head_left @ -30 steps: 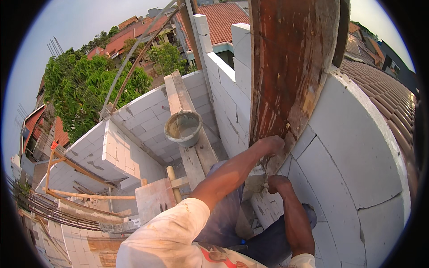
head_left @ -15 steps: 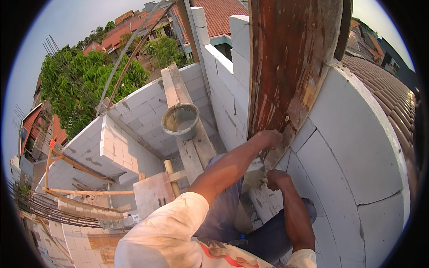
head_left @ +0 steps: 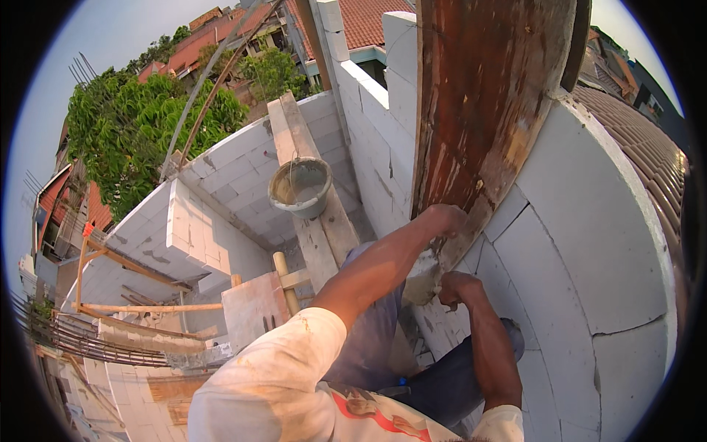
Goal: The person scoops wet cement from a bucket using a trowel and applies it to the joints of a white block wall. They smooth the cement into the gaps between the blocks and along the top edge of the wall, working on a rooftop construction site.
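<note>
A tall brown wooden board [head_left: 493,96], its paint worn and streaked, stands against the white block wall [head_left: 589,236]. My left hand [head_left: 445,219] is curled at the board's lower part, fingers bent against it; whatever they grip is hidden. Just below, my right hand [head_left: 460,289] is closed near the board's bottom edge, pinching something too small to make out. Beside its fingertips is a rough grey mortar-covered lump [head_left: 423,286], partly behind my left forearm.
A grey mortar bucket [head_left: 300,188] stands on scaffold planks [head_left: 324,243] to the left. A plywood panel [head_left: 254,309] and bamboo poles lie nearer. Lower block walls [head_left: 250,169] surround a drop. Tiled roof [head_left: 633,140] lies beyond the right wall.
My view has shifted slightly, so the bucket and board appear a little higher. My left hand is slightly higher and more to the left; my right hand stays by the board's bottom edge.
</note>
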`<state>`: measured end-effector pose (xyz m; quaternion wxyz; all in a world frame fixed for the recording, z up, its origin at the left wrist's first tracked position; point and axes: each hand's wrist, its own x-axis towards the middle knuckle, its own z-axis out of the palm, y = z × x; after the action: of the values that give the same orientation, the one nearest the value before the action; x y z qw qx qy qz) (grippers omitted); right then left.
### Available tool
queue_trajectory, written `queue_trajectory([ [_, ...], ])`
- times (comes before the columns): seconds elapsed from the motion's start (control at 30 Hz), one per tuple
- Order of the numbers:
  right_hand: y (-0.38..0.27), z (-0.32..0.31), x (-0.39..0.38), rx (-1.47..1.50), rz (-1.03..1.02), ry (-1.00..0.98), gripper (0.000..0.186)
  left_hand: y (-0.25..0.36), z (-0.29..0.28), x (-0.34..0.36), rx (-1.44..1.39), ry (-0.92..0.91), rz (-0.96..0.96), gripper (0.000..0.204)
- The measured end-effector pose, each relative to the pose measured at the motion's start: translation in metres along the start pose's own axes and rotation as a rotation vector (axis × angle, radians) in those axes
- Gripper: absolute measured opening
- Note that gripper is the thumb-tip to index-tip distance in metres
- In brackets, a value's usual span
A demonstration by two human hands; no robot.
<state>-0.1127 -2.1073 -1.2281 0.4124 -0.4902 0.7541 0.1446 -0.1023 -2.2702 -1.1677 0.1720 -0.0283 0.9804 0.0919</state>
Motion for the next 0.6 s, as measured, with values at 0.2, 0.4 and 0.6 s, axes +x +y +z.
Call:
queue_trajectory([
  [0.2,-0.011,-0.007,-0.014,0.017,0.037,0.007,0.026,-0.002,-0.007,-0.011,0.002,0.012,0.069,0.028],
  [0.4,-0.013,-0.01,-0.008,0.035,0.043,0.106,0.021,0.007,-0.018,-0.028,-0.059,-0.025,-0.051,0.026],
  [0.6,-0.012,-0.007,0.031,-0.039,-0.089,0.205,0.026,0.031,-0.038,-0.08,-0.097,-0.006,-0.108,0.026],
])
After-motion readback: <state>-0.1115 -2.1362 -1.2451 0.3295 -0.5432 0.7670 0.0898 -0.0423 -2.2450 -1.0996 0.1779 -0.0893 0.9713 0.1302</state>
